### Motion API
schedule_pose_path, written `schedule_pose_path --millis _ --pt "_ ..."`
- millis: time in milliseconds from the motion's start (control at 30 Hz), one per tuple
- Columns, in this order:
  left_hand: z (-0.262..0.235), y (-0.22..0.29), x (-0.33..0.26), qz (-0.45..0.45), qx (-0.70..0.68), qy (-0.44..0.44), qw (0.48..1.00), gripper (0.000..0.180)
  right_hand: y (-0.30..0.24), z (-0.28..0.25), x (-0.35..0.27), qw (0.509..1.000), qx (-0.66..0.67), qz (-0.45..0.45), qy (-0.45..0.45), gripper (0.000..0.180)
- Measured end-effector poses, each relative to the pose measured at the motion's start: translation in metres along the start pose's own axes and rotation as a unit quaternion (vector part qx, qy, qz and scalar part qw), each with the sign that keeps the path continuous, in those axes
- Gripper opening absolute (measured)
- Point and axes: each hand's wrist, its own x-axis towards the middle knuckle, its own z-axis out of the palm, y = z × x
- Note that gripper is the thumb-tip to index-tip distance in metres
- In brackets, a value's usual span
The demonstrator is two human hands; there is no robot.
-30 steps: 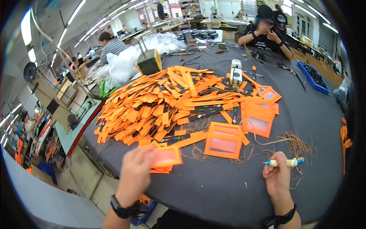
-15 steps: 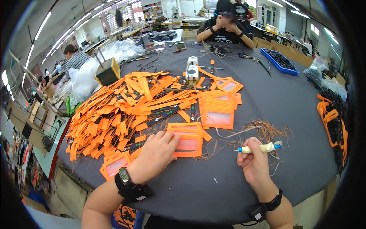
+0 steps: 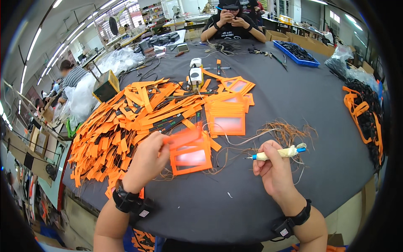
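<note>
We're working on a dark worktop; a heap of orange strips is lying left of centre. A stack of windowed frames is sitting beside its right end, a smaller frame pile nearer us. Our left hand is pinching a blurred orange frame, tilted above that pile. Our right hand is gripping a pen-like tool, fingers curled, tip pointing left.
</note>
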Motion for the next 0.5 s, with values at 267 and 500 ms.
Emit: schedule_pose_path --millis 267,500 --pt "0.012 0.042 0.0 -0.196 -0.444 -0.096 0.869 0.022 -0.01 0.006 -0.008 0.976 -0.176 -0.127 -0.014 0.036" --pt "0.037 0.05 -0.014 -0.236 -0.584 -0.192 0.752 0.022 0.0 0.007 -0.004 0.971 -0.214 -0.106 -0.03 0.028"
